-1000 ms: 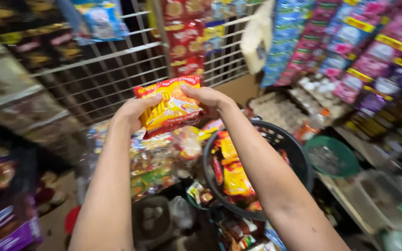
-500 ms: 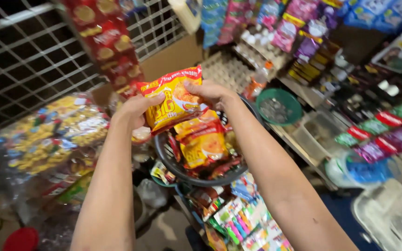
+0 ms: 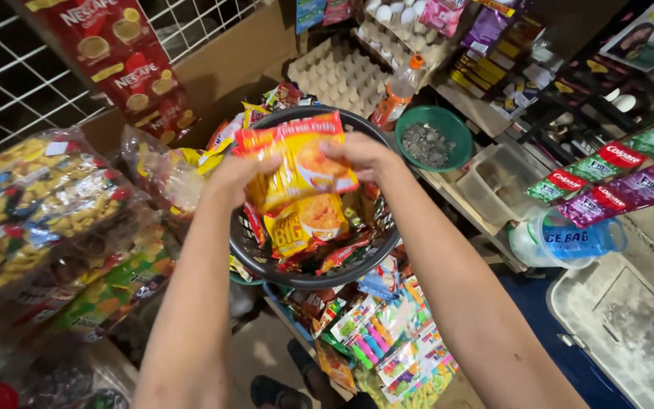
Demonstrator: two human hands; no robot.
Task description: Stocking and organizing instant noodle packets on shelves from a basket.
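Both my hands hold one yellow and orange snack packet (image 3: 297, 163) over a round black basket (image 3: 308, 279). My left hand (image 3: 238, 180) pinches the packet's left edge, and my right hand (image 3: 361, 157) pinches its top right corner. The basket holds several more yellow and red snack packets (image 3: 304, 227), lying just below the one I hold.
Clear bags of yellow packets (image 3: 47, 212) are stacked at left. A wire grid (image 3: 9, 83) with a hanging red sachet strip (image 3: 119, 57) stands behind. Egg trays (image 3: 338, 72), an orange bottle (image 3: 395, 95), a green bowl of coins (image 3: 437, 136) and hanging sachet strips (image 3: 622, 174) fill the right.
The packet and both hands have come down from in front of the wire grid to just above the black basket. The camera has tilted down and to the right.
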